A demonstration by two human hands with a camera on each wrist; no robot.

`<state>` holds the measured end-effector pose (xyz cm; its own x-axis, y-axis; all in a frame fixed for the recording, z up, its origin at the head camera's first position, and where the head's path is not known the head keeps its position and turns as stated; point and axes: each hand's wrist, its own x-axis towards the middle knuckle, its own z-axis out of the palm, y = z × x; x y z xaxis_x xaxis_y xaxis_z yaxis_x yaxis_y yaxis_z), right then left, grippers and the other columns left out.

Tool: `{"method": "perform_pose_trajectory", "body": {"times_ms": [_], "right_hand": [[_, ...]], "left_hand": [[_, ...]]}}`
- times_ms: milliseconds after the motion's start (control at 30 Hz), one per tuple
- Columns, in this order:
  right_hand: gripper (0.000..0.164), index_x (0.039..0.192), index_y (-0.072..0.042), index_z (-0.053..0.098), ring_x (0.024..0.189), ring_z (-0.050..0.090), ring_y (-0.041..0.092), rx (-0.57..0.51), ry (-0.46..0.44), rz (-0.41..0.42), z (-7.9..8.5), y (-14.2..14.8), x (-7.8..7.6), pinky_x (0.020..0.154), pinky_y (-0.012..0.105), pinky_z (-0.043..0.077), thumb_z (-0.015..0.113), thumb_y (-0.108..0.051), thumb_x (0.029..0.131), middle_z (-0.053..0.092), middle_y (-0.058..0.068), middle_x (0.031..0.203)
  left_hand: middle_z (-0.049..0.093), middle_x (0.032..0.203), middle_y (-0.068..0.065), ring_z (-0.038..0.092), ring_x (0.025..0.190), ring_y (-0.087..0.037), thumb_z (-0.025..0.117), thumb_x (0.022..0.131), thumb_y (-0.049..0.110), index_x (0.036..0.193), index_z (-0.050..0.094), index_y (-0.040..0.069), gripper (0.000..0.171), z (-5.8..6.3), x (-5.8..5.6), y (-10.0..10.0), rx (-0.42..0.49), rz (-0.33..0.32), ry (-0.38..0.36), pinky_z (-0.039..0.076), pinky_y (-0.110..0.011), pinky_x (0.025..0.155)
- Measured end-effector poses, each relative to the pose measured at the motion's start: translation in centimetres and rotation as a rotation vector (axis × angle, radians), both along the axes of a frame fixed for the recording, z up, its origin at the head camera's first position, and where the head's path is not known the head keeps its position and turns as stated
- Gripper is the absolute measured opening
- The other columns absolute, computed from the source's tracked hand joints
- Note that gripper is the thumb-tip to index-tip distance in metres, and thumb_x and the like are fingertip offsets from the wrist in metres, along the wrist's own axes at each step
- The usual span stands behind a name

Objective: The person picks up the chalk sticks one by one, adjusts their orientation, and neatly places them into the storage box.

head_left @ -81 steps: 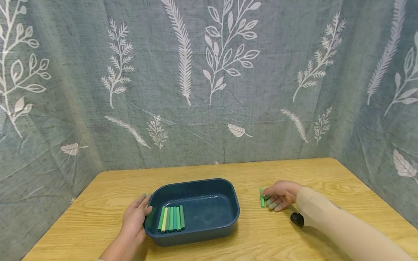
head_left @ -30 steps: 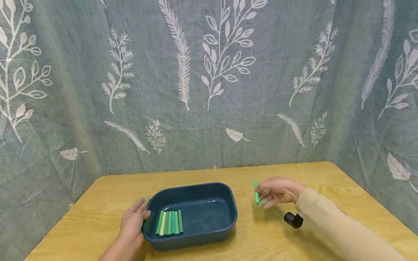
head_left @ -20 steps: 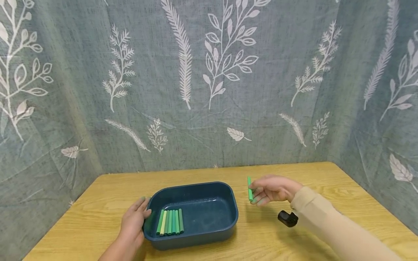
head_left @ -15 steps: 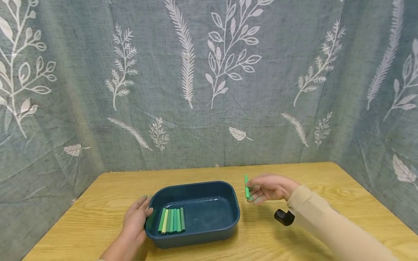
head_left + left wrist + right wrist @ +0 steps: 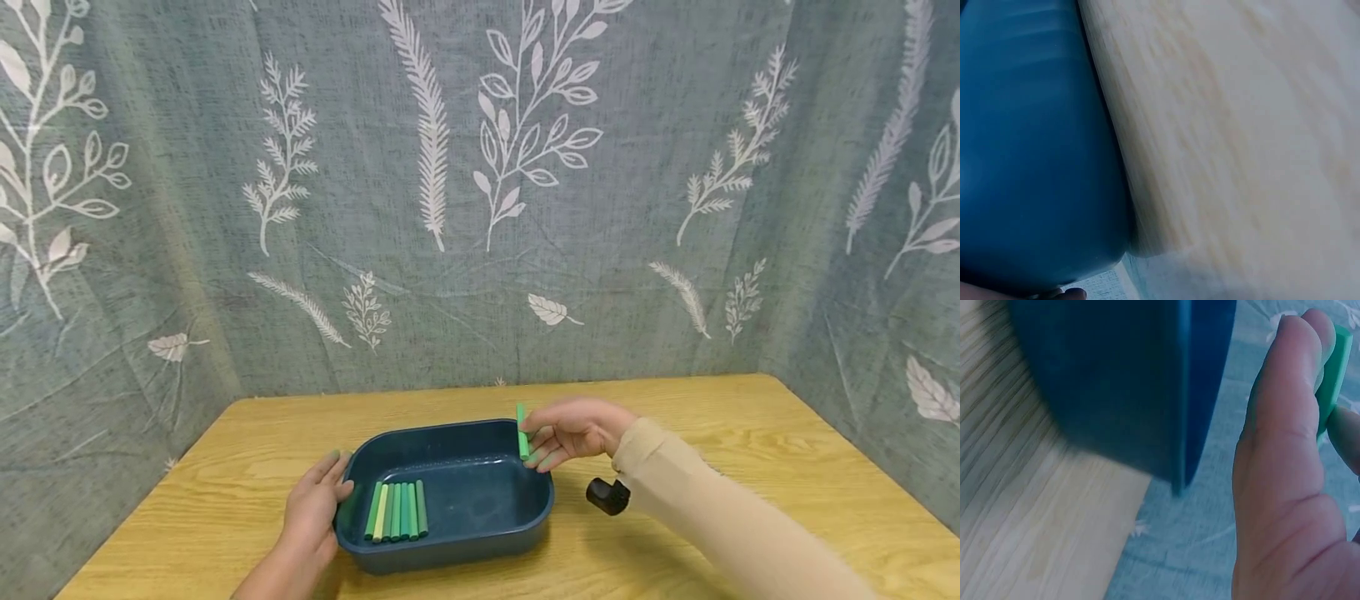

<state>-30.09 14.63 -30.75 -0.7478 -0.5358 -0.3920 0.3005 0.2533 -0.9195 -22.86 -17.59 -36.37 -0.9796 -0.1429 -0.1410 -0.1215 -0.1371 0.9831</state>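
Note:
A dark blue tub [image 5: 472, 546] stands on the wooden table. Inside it, on the left, several green and yellow-green pastel sticks [image 5: 396, 510] lie side by side in a row. My left hand [image 5: 309, 508] holds the tub's left end, its thumb over the rim and its fingers along the outer wall. My right hand [image 5: 573, 429] pinches one green pastel stick [image 5: 522, 433] between thumb and fingers. That stick is upright over the tub's far right corner, and in the right wrist view the hand is beside the rim. Green smudges mark the right fingertips.
The wooden table [image 5: 187, 500] runs back to a hanging grey-green curtain [image 5: 450, 333] with white leaf prints, which also closes off both sides. A black wrist camera [image 5: 607, 496] hangs below the right sleeve.
My right hand has lifted the green pastel stick from the table on the right and carried it left to the tub's right rim. The left hand has stayed at the tub.

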Motion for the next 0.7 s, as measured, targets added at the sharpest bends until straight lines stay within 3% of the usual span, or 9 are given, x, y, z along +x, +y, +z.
{"method": "perform_pose_trajectory", "body": {"times_ms": [233,467,700], "right_hand": [[0.014,0.093,-0.003,0.058,0.073,0.067,0.017,0.04,-0.013,0.021,0.0,-2.6,-0.4,0.075,0.03,0.057,0.05,-0.014,0.099,0.063,0.013,0.087],[0.022,0.111,0.005,0.055,0.084,0.068,0.023,0.113,-0.013,0.035,0.2,-4.8,-0.8,0.083,0.037,0.056,0.051,-0.013,0.099,0.064,0.024,0.108],[0.025,0.114,0.008,0.057,0.085,0.067,0.026,0.154,-0.009,0.06,0.0,-6.4,-0.9,0.084,0.039,0.055,0.053,-0.012,0.099,0.063,0.023,0.105]], "left_hand": [[0.001,0.158,-0.024,-0.005,0.144,-0.04,0.032,0.101,-0.008,0.152,-0.005,-0.004,0.063,-0.2,0.1,-0.2,0.01,-0.001,-0.006,0.012,-0.049,0.116],[0.001,0.158,-0.025,-0.005,0.144,-0.041,0.032,0.101,-0.009,0.152,-0.006,-0.005,0.063,-0.3,0.3,-0.3,0.005,-0.002,0.002,0.013,-0.049,0.116],[0.005,0.158,-0.024,-0.004,0.145,-0.04,0.032,0.101,-0.009,0.152,-0.001,-0.005,0.062,-0.2,0.1,0.1,-0.011,0.01,0.007,0.01,-0.048,0.117]]}}
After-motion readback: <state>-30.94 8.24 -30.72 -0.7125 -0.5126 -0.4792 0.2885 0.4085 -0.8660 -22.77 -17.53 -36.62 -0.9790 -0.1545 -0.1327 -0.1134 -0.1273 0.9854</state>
